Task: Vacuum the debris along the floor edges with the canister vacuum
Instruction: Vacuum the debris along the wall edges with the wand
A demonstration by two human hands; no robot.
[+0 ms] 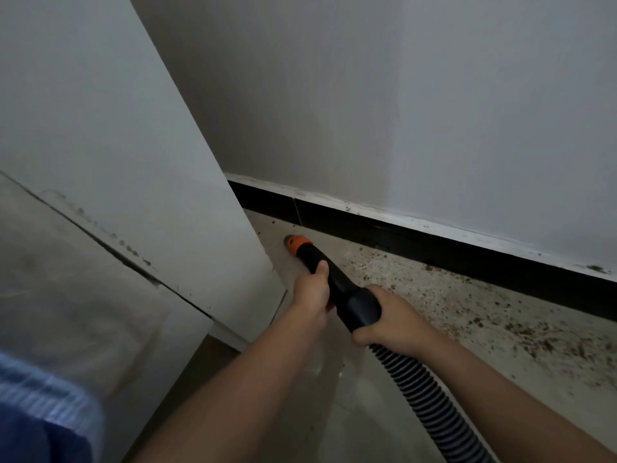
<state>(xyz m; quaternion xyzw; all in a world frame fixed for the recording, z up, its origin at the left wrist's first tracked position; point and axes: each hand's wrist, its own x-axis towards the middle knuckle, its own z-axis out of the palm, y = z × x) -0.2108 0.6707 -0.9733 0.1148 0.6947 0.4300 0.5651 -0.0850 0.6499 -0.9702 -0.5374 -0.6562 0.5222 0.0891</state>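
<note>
at centre frame we grip the black vacuum nozzle (pixel 337 289) with both hands. our left hand (pixel 310 295) wraps its fingers (pixel 321 267) around the tube just behind the orange tip (pixel 298 246); our right hand (pixel 389 317) curls around the thick rear end, where the ribbed hose (pixel 430 406) runs to the lower right. the tip touches the tiled floor (pixel 334 412) near the black skirting (pixel 434 243). brown debris (pixel 521 332) lies scattered along the skirting at right.

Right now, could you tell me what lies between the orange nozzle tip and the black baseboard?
Only bare floor with scattered crumbs, seen in the head view.
</note>
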